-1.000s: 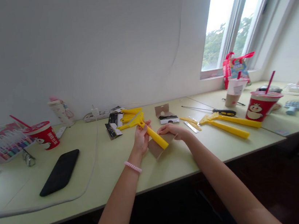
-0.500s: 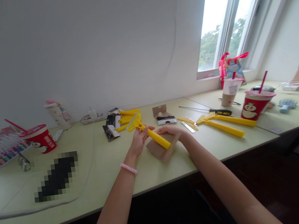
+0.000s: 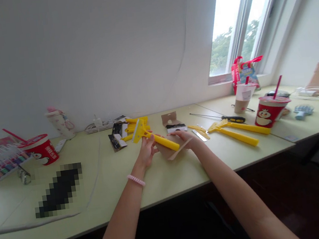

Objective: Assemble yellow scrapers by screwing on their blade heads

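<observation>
Pale green desk: one, bearing all items listed. Kraft cardboard backing: one, mid-desk, under the right hand, whose fingers lie nearly straight along its top edge, grip unclear. Yellow plastic scraper: one, held above the card, its handle wrapped by the curled fingers of the left hand. Pink beaded bracelet: one, on left wrist.

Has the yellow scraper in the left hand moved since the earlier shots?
Yes: the yellow scraper in the left hand has swung left, its blade end now nearer the black packaging cards on the desk.
</observation>
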### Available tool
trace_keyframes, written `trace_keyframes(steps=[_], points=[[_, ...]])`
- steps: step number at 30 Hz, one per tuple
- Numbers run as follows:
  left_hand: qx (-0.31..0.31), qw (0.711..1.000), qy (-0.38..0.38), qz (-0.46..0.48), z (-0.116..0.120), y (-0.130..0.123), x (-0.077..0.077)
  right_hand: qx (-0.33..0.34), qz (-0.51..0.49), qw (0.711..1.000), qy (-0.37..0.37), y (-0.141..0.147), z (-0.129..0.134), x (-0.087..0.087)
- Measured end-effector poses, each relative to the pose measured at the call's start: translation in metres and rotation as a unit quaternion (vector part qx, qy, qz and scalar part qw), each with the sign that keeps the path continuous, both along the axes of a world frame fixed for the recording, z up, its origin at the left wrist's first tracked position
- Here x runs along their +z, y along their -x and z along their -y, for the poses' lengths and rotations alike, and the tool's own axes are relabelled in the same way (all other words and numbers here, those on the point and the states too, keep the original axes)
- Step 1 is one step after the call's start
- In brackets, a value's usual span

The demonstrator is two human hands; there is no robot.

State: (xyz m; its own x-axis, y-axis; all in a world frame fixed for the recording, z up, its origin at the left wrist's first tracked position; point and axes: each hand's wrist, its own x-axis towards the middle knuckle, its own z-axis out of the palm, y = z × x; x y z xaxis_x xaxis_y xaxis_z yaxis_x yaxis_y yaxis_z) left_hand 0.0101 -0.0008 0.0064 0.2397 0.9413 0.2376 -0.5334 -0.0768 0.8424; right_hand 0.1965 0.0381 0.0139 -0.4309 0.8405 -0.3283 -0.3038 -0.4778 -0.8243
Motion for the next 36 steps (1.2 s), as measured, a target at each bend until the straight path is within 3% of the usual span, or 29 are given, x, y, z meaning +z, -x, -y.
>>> trace_keyframes(steps=[5,8,12,20,29,32,36], points=[[0.069,0.997,0.006,0.031,-0.005,0.001,0.000,-0.055,-0.110,0.991,-0.047,-0.002,-0.007,-0.003],[0.117,0.990,0.021,0.071,-0.010,0.003,0.000,-0.043,-0.133,0.987,-0.079,-0.005,-0.003,-0.001],[0.158,0.979,0.039,0.120,-0.015,0.007,0.001,-0.032,-0.144,0.969,-0.199,-0.005,0.006,0.005],[0.130,0.980,0.104,0.110,-0.018,0.008,-0.001,-0.029,-0.004,0.956,-0.292,0.000,0.011,0.005],[0.091,0.983,0.129,0.097,-0.016,0.010,0.002,-0.010,-0.060,0.957,-0.285,0.001,0.005,-0.001],[0.087,0.983,0.127,0.096,-0.015,0.010,0.002,-0.019,-0.033,0.956,-0.290,0.003,0.006,-0.002],[0.064,0.992,0.104,0.042,-0.011,0.003,-0.004,0.021,0.054,0.951,-0.304,0.006,0.007,-0.005]])
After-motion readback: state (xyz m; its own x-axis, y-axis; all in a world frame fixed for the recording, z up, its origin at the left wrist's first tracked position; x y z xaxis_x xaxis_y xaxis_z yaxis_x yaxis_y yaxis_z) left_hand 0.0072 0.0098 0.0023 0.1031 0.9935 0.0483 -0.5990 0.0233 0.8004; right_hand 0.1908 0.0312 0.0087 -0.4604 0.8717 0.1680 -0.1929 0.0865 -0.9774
